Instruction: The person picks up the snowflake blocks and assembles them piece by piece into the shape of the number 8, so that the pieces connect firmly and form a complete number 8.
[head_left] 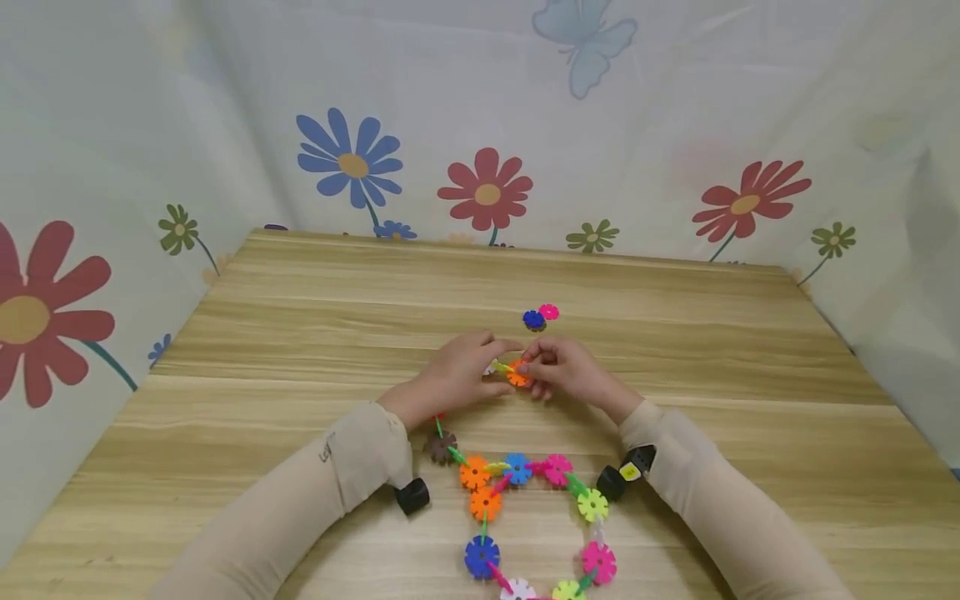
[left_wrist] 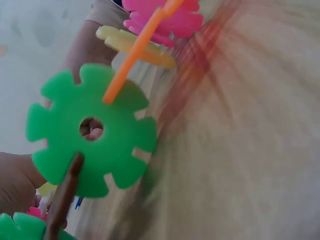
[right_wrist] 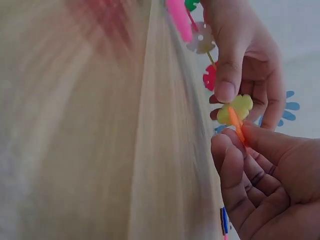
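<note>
My right hand (head_left: 567,372) pinches an orange notched flower disc (head_left: 517,373) between thumb and fingers. The orange disc is slotted into a yellow flower disc (right_wrist: 239,107), which my left hand (head_left: 459,375) holds with its thumb in front and fingers behind. From the left hand, linked discs trail back, among them a white disc (right_wrist: 201,41) and a red disc (right_wrist: 209,76). Large in the left wrist view is a green disc (left_wrist: 60,110) with orange and brown ones slotted into it. Part of the chain is hidden behind the left hand and wrist.
Joined flower discs form a ring near the front edge, with a dark blue disc (head_left: 482,557) and a pink disc (head_left: 598,562) in it. A brown disc (head_left: 442,447) links toward the left wrist. Loose blue (head_left: 534,319) and pink (head_left: 549,312) discs lie beyond the hands on the wooden table (head_left: 675,333).
</note>
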